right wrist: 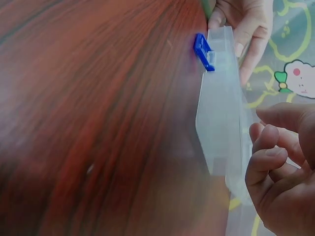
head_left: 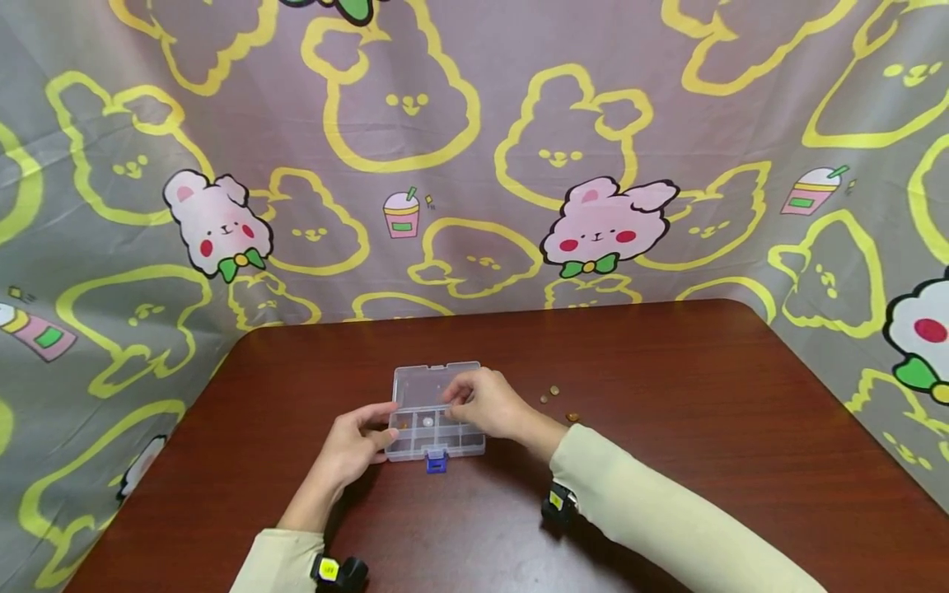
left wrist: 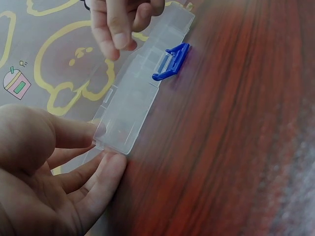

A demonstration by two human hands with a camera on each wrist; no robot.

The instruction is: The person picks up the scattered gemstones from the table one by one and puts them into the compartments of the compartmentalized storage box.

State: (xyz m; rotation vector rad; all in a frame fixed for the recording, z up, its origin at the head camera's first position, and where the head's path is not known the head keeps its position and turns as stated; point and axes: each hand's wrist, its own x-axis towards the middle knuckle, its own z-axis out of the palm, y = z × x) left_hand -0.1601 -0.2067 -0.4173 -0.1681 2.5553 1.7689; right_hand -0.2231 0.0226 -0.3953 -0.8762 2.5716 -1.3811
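A clear plastic compartment box (head_left: 436,453) stands on the table with its lid (head_left: 418,387) raised at the back and a blue latch (head_left: 436,463) hanging at the front. My left hand (head_left: 354,449) grips the box's left end, thumb on the near side. Over the right-hand compartments is my right hand (head_left: 485,403), its fingers bent with the tips close together; in the right wrist view no object shows at the fingertips (right wrist: 268,152). A small white round piece (head_left: 427,422) lies in one compartment. Something small and orange (head_left: 404,425) shows in the leftmost one.
Right of the box, several small pieces lie on the brown table (head_left: 667,478): two pale round ones (head_left: 554,390) and an amber one (head_left: 572,417). A patterned cloth (head_left: 460,165) hangs behind the table and at both sides.
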